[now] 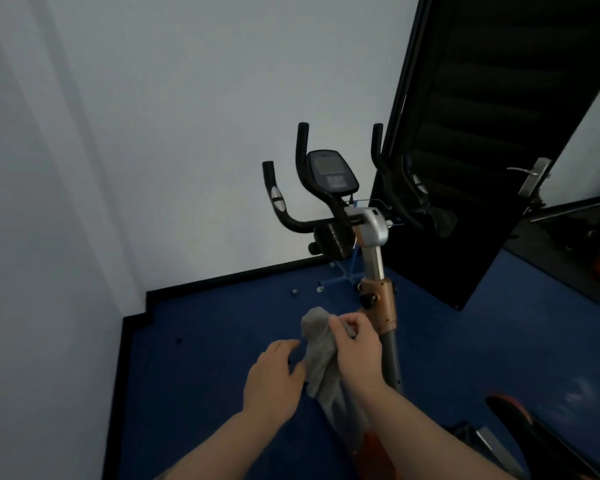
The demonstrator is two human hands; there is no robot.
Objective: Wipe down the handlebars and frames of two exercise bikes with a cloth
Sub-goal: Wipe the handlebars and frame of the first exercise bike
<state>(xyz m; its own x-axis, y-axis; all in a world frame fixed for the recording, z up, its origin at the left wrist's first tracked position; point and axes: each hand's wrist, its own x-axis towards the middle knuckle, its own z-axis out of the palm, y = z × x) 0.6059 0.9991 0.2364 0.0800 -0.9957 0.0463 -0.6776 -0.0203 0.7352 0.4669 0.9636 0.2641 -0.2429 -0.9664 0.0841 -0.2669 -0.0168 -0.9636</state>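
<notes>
While the right hand (355, 344) clutches the grey cloth (321, 355) against the lower frame post (390, 355) of 1 exercise bike, the left hand (274, 375) hovers beside it, fingers loosely curled, holding nothing. Judging by this, frame wiping is underway; the handlebars (302, 157) beyond look untouched, though that is unclear. The console (331, 171) shows no legible writing.

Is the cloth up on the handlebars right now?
No, the cloth is held low against the bike's post by the right hand, well below the handlebars.
</notes>
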